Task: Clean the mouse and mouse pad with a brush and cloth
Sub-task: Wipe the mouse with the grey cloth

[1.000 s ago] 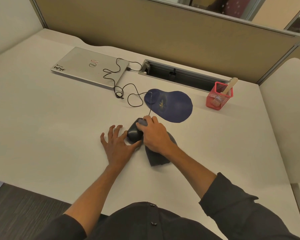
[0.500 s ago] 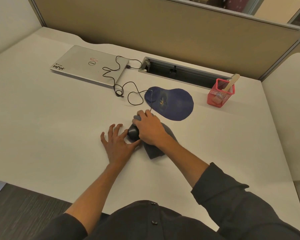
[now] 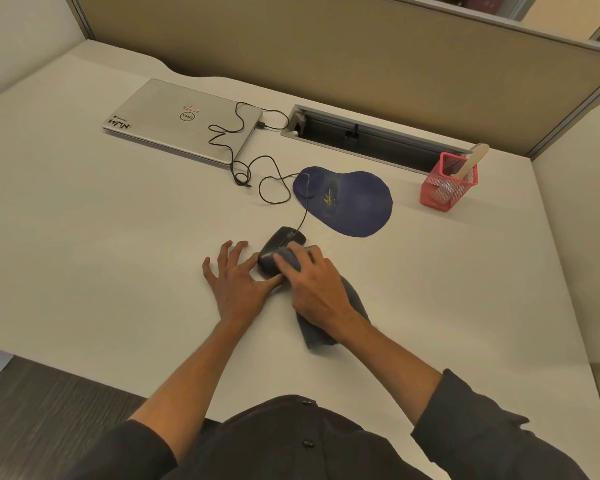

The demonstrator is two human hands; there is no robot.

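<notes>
A black wired mouse (image 3: 276,245) lies on the white desk (image 3: 118,237), in front of the dark blue mouse pad (image 3: 354,202). My left hand (image 3: 238,282) lies flat beside the mouse, fingers spread, thumb against its near end. My right hand (image 3: 317,285) presses a grey cloth (image 3: 326,332) onto the right side of the mouse; a fold of cloth covers its back half. A brush with a wooden handle (image 3: 471,162) stands in the red mesh holder (image 3: 445,187).
A closed silver laptop (image 3: 184,119) lies at the back left, with the mouse cable (image 3: 253,168) looping from it. A cable slot (image 3: 368,138) runs along the beige partition. The desk's front edge is near my body.
My right hand has slid the cloth back toward me along the mouse, so the mouse's front now shows. The left hand has stayed in place.
</notes>
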